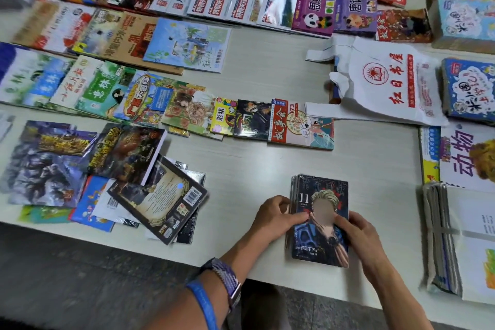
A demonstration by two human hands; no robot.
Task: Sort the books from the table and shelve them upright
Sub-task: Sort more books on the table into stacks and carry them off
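Head view: both hands square up a small manga stack at the table's near edge.
Left hand and right hand pinch its sides, thumbs on the cover, likely aligning same-size volumes for lifting together.

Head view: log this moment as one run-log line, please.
stage: sorting | left hand: grips manga stack | right hand: grips same stack | stack: flat on table | shelving: not yet
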